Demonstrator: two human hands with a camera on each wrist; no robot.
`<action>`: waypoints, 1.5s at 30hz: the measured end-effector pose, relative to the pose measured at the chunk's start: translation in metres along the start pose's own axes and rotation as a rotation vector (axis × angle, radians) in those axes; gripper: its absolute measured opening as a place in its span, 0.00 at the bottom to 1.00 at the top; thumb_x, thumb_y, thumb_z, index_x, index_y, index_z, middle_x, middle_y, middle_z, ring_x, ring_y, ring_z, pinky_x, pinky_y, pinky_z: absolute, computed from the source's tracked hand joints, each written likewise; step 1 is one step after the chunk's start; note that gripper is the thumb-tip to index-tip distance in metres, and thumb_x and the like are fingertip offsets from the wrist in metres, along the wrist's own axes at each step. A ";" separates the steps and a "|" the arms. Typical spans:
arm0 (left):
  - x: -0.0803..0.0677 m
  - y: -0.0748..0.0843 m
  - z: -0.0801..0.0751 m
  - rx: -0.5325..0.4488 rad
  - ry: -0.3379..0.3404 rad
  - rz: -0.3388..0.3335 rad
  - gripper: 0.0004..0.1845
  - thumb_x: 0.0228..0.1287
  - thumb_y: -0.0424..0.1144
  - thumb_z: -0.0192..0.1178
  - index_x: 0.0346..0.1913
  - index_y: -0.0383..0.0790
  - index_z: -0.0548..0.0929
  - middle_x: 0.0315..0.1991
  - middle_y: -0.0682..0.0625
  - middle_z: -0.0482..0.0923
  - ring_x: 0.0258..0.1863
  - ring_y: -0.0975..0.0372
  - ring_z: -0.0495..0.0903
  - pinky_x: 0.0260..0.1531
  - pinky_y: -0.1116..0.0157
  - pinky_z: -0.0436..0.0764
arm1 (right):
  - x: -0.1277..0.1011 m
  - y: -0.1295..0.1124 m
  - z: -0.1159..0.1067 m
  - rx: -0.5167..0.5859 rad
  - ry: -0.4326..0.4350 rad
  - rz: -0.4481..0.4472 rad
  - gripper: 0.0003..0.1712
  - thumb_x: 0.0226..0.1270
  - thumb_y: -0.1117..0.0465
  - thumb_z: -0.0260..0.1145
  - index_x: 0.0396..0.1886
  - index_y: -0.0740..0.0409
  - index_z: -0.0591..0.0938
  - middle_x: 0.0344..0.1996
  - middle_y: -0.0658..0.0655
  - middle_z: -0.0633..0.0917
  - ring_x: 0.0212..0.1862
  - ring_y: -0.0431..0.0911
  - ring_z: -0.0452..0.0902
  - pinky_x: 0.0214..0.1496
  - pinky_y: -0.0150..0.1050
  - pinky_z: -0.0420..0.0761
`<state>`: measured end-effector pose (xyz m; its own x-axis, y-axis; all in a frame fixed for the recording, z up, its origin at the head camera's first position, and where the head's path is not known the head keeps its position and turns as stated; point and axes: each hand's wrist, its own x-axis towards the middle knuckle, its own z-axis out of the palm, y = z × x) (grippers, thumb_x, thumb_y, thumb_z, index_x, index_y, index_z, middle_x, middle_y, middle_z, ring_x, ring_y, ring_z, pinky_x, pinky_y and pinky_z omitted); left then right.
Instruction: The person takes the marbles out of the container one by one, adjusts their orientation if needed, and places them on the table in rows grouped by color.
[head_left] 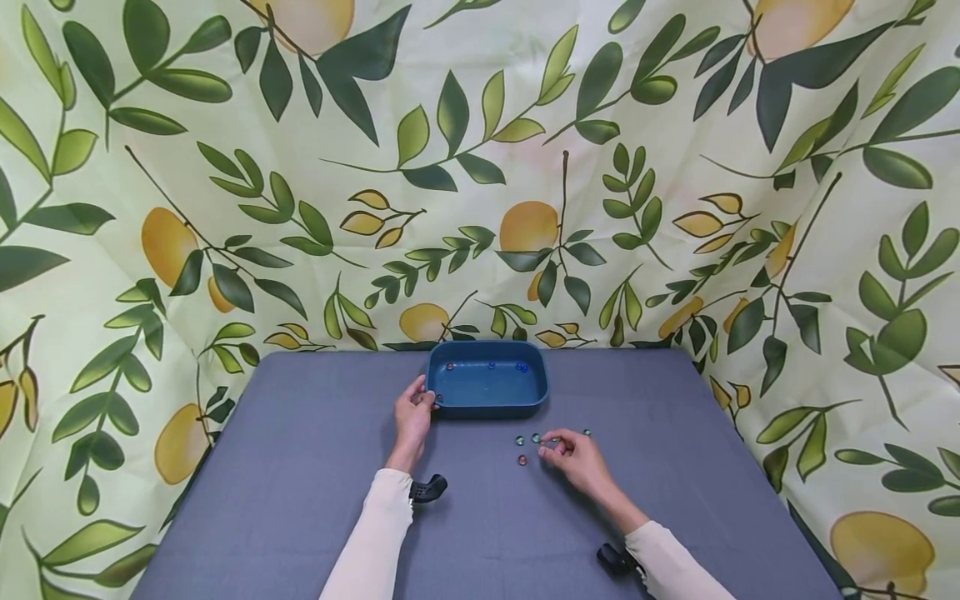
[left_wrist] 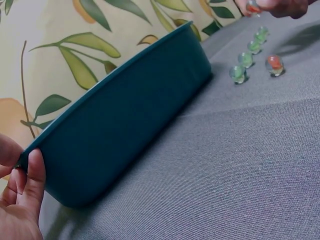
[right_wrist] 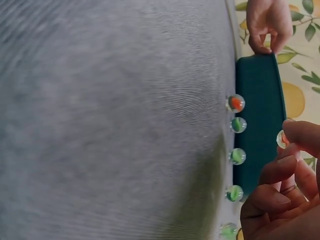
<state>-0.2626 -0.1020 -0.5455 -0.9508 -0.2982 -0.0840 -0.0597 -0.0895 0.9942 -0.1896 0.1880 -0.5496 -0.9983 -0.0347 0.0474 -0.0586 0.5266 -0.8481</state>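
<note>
At the near-left corner of a blue plastic tub (head_left: 487,411), my left hand (head_left: 412,419) grips the rim between thumb and fingers. A small dark marble (head_left: 438,398) shows right by those fingertips. My right hand (head_left: 581,462) pinches a clear marble with an orange-red swirl (right_wrist: 282,139) between thumb and fingertips, above the table. Below and beside this hand lie several clear marbles with green swirls (left_wrist: 238,74), roughly in a row. Another orange-red marble (left_wrist: 274,65) sits nearer to me than the row.
Inside the tub, a reddish marble (head_left: 450,367) lies at the far left and blue marbles (head_left: 519,367) toward the far right. Grey cloth covers the table (head_left: 300,475). A leaf-and-fruit printed curtain (head_left: 465,200) rises behind and at both sides.
</note>
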 end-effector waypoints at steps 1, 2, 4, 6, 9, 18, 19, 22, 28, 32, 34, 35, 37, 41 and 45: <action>0.000 0.000 0.000 0.001 -0.002 -0.002 0.24 0.69 0.27 0.53 0.68 0.33 0.71 0.54 0.38 0.69 0.43 0.56 0.76 0.45 0.60 0.84 | 0.000 0.001 0.000 -0.005 -0.003 0.009 0.08 0.56 0.62 0.75 0.36 0.54 0.87 0.18 0.47 0.74 0.19 0.34 0.65 0.22 0.27 0.66; -0.001 0.000 -0.001 0.000 -0.003 -0.002 0.24 0.70 0.27 0.53 0.68 0.33 0.71 0.55 0.37 0.69 0.45 0.54 0.76 0.46 0.59 0.84 | -0.001 0.002 0.001 -0.010 -0.005 0.016 0.07 0.56 0.62 0.75 0.36 0.54 0.87 0.18 0.46 0.74 0.19 0.34 0.65 0.23 0.27 0.67; -0.001 0.001 -0.002 -0.001 -0.005 -0.006 0.24 0.70 0.28 0.53 0.69 0.34 0.71 0.55 0.37 0.69 0.47 0.52 0.76 0.48 0.57 0.84 | -0.001 0.003 0.002 -0.009 -0.011 0.024 0.07 0.56 0.62 0.75 0.35 0.54 0.87 0.18 0.46 0.74 0.20 0.34 0.66 0.24 0.28 0.67; -0.001 0.001 -0.002 -0.002 -0.005 -0.007 0.24 0.70 0.27 0.53 0.69 0.34 0.71 0.56 0.36 0.69 0.46 0.54 0.76 0.48 0.56 0.84 | -0.001 0.005 0.003 -0.003 -0.019 0.028 0.07 0.56 0.62 0.75 0.35 0.55 0.87 0.18 0.46 0.74 0.20 0.34 0.65 0.24 0.28 0.67; -0.001 0.001 -0.002 -0.001 0.004 -0.006 0.24 0.69 0.27 0.53 0.68 0.34 0.71 0.55 0.37 0.70 0.42 0.60 0.75 0.47 0.57 0.84 | -0.001 0.007 0.006 0.005 -0.027 0.023 0.07 0.56 0.63 0.74 0.35 0.57 0.86 0.17 0.45 0.73 0.20 0.34 0.65 0.25 0.28 0.67; 0.000 0.000 0.000 -0.007 0.007 -0.005 0.24 0.69 0.27 0.53 0.68 0.32 0.71 0.52 0.40 0.69 0.37 0.67 0.74 0.42 0.64 0.85 | 0.001 0.013 0.008 0.021 -0.066 0.025 0.08 0.55 0.63 0.75 0.35 0.58 0.87 0.18 0.45 0.74 0.21 0.33 0.66 0.26 0.27 0.68; 0.000 0.000 0.000 -0.007 0.007 -0.006 0.25 0.69 0.27 0.53 0.68 0.32 0.71 0.52 0.41 0.69 0.37 0.67 0.74 0.42 0.63 0.85 | 0.001 0.013 0.007 0.023 -0.071 0.023 0.08 0.55 0.63 0.75 0.35 0.59 0.87 0.18 0.45 0.74 0.21 0.33 0.66 0.26 0.27 0.68; -0.001 0.001 0.000 -0.006 0.006 -0.011 0.25 0.69 0.27 0.53 0.68 0.33 0.71 0.52 0.41 0.69 0.37 0.67 0.74 0.43 0.63 0.84 | 0.002 0.014 0.007 0.021 -0.086 0.007 0.08 0.55 0.64 0.75 0.35 0.59 0.87 0.19 0.47 0.76 0.22 0.33 0.67 0.26 0.27 0.68; -0.001 0.001 0.000 -0.006 0.000 -0.003 0.24 0.70 0.27 0.53 0.68 0.32 0.71 0.54 0.39 0.69 0.38 0.66 0.74 0.44 0.62 0.84 | 0.002 0.015 0.007 0.020 -0.096 0.003 0.07 0.55 0.65 0.75 0.34 0.59 0.86 0.20 0.48 0.77 0.22 0.33 0.67 0.26 0.27 0.69; 0.000 0.000 -0.001 -0.003 -0.005 0.001 0.24 0.70 0.27 0.53 0.68 0.32 0.71 0.54 0.38 0.69 0.39 0.65 0.74 0.44 0.62 0.84 | 0.001 0.016 0.008 -0.010 -0.089 0.008 0.07 0.55 0.65 0.75 0.34 0.59 0.86 0.20 0.48 0.76 0.22 0.34 0.67 0.25 0.28 0.68; 0.000 0.000 -0.001 -0.002 -0.004 0.000 0.24 0.70 0.27 0.53 0.68 0.32 0.71 0.54 0.38 0.69 0.40 0.63 0.74 0.44 0.62 0.84 | 0.001 0.016 0.009 -0.028 -0.086 0.008 0.06 0.55 0.65 0.74 0.34 0.58 0.86 0.20 0.47 0.76 0.22 0.34 0.66 0.24 0.28 0.68; 0.000 0.000 -0.001 -0.001 -0.002 0.001 0.24 0.70 0.27 0.53 0.68 0.32 0.71 0.54 0.38 0.69 0.40 0.62 0.75 0.44 0.63 0.84 | 0.001 0.016 0.009 -0.033 -0.085 0.008 0.06 0.55 0.65 0.74 0.33 0.58 0.86 0.19 0.47 0.76 0.22 0.34 0.66 0.24 0.28 0.67; 0.000 0.000 -0.001 -0.003 0.000 -0.005 0.24 0.70 0.27 0.52 0.68 0.33 0.71 0.54 0.38 0.69 0.41 0.60 0.75 0.43 0.64 0.84 | 0.001 0.016 0.010 -0.042 -0.084 0.002 0.06 0.54 0.66 0.74 0.33 0.58 0.86 0.19 0.46 0.76 0.21 0.34 0.66 0.24 0.28 0.67; -0.001 0.000 -0.001 -0.007 0.001 -0.002 0.24 0.70 0.27 0.52 0.68 0.32 0.71 0.53 0.38 0.69 0.42 0.59 0.75 0.43 0.64 0.84 | -0.001 0.015 0.011 -0.082 -0.074 -0.029 0.05 0.54 0.65 0.74 0.31 0.56 0.86 0.17 0.45 0.75 0.20 0.34 0.66 0.23 0.27 0.67; -0.001 0.001 -0.001 -0.010 -0.002 0.001 0.24 0.70 0.27 0.52 0.68 0.32 0.71 0.54 0.38 0.68 0.41 0.61 0.75 0.43 0.63 0.84 | -0.002 0.014 0.013 -0.116 -0.053 -0.037 0.05 0.53 0.65 0.75 0.30 0.55 0.86 0.17 0.44 0.75 0.20 0.34 0.66 0.22 0.28 0.66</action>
<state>-0.2614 -0.1024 -0.5450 -0.9516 -0.2960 -0.0831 -0.0560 -0.0987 0.9935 -0.1889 0.1847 -0.5680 -0.9940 -0.0990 0.0475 -0.0989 0.6186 -0.7794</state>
